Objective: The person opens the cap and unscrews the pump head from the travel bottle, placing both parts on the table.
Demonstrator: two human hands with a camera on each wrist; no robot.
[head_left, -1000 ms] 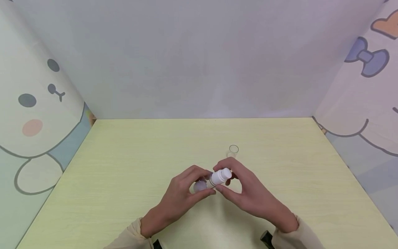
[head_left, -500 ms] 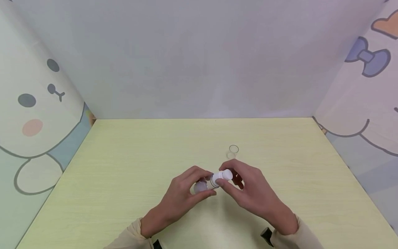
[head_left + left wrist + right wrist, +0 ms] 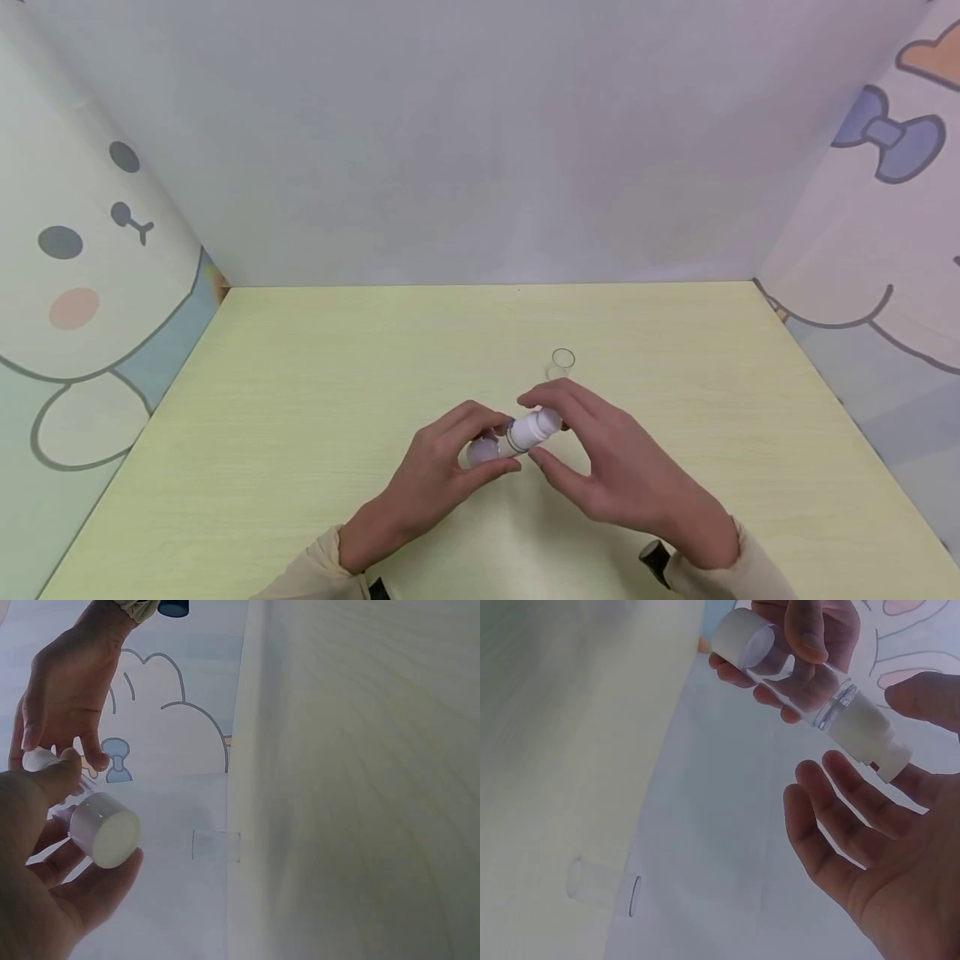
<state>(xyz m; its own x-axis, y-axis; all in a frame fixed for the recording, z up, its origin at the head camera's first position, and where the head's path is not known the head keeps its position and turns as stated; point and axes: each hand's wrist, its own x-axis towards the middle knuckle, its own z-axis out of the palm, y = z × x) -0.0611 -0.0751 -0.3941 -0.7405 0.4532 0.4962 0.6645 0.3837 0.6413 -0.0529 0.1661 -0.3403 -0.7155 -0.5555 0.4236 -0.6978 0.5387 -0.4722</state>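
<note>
Bottle (image 3: 817,696) being held tilted above the table (image 3: 337,358)

The bottle is sitting over the near middle of the table, apart from its surface, with its white base (image 3: 109,831) facing left and near and its white top (image 3: 859,726) angling right, far and upward. The left hand (image 3: 442,458) is clamping the clear body between thumb and fingers, presumably steadying it while leaving the top reachable. The right hand (image 3: 622,467) is hovering around that top, thumb and fingers apart; the views are not settling whether any fingertip is touching. The tilt is probably presenting the top to that hand.

A clear cylinder (image 3: 604,886) is standing upright on the table just beyond the right hand, likely for easy reach.

The table's far edge is meeting a pale wall (image 3: 480,142), well beyond the cylinder; a printed left panel (image 3: 82,275) and a printed right panel (image 3: 892,250) are bounding the sides. Sideways room is appearing generous; the cylinder is forming the closest obstacle on the far side.
</note>
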